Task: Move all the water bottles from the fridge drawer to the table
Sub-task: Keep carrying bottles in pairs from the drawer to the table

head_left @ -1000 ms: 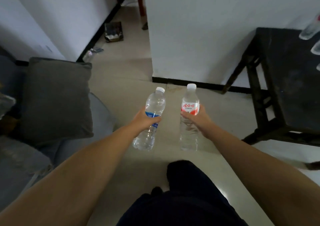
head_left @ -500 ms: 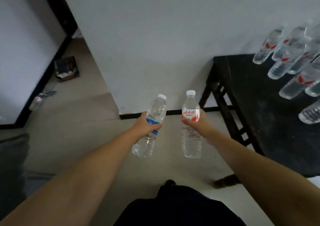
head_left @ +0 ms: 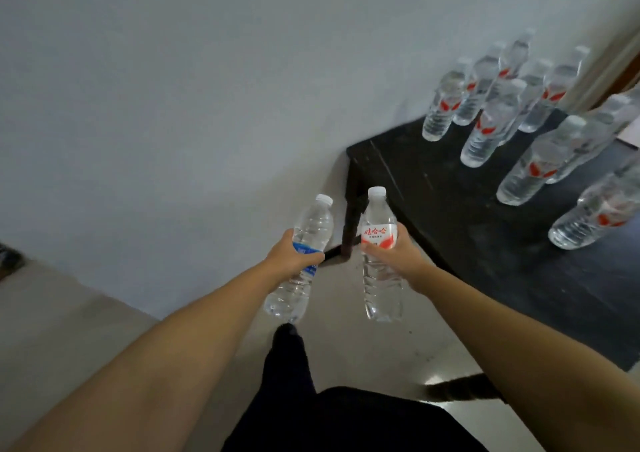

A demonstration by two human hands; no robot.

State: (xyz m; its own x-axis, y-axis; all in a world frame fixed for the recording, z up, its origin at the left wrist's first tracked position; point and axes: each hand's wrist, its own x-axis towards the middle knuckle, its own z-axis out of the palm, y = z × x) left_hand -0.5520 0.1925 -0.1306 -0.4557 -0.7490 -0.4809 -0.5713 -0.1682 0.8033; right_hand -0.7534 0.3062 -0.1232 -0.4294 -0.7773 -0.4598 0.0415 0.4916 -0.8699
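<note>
Black table (head_left: 450,188) has swung in at two o'clock with its standing water bottles (head_left: 485,129) — left hand (head_left: 294,259) clasping the blue-labelled bottle (head_left: 301,261), right hand (head_left: 394,252) the red-labelled bottle (head_left: 379,254) — so set-down looks close.

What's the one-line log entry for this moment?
phase: carry to table | left hand: holds blue-label bottle | right hand: holds red-label bottle | table: bottles standing, near end bare

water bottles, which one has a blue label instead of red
The bottle in the left hand, the blue-label bottle. The red-label bottle in the right hand and the bottles on the table carry red markings.
</note>
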